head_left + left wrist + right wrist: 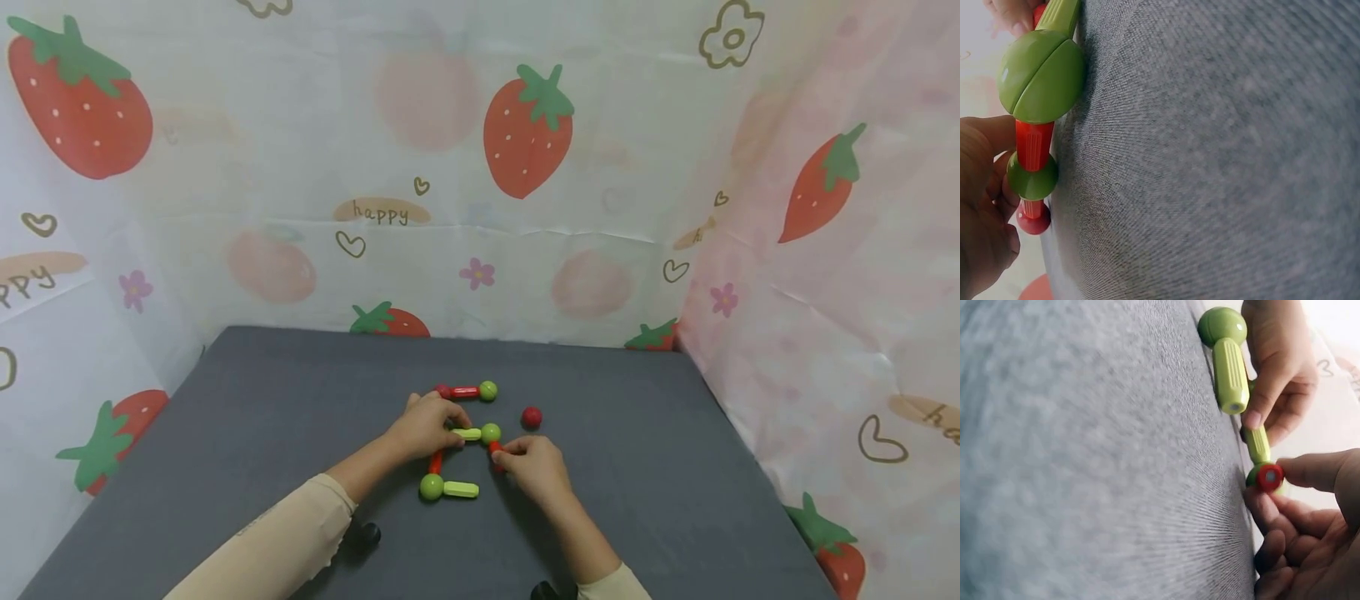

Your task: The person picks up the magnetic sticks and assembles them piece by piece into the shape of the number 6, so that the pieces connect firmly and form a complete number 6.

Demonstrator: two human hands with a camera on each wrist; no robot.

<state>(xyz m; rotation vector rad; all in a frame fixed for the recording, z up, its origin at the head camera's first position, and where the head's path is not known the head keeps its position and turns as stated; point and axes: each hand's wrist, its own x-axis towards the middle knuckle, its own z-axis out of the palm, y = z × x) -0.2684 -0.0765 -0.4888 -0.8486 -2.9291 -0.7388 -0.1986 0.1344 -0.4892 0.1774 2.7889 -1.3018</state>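
A magnetic-looking frame of balls and rods lies on the grey cloth. My left hand (429, 427) pinches a yellow-green rod (470, 434), which ends at a green ball (491, 432). My right hand (536, 468) pinches a red rod (495, 450) between thumb and fingertips; its far end meets that ball. Along the left side, the left wrist view shows a large green ball (1041, 75), a red rod (1034, 145), another green ball (1032, 178) and a red ball (1034, 222) in line. The near green ball (431, 487) bears a second yellow-green rod (461, 490).
A loose red ball (532, 417) sits beyond my right hand. Behind my left hand, a red rod (465, 392) runs to a green ball (488, 391). The grey cloth (675, 483) ends at a strawberry-printed curtain (420, 283). Black parts (367, 537) show beside the forearms.
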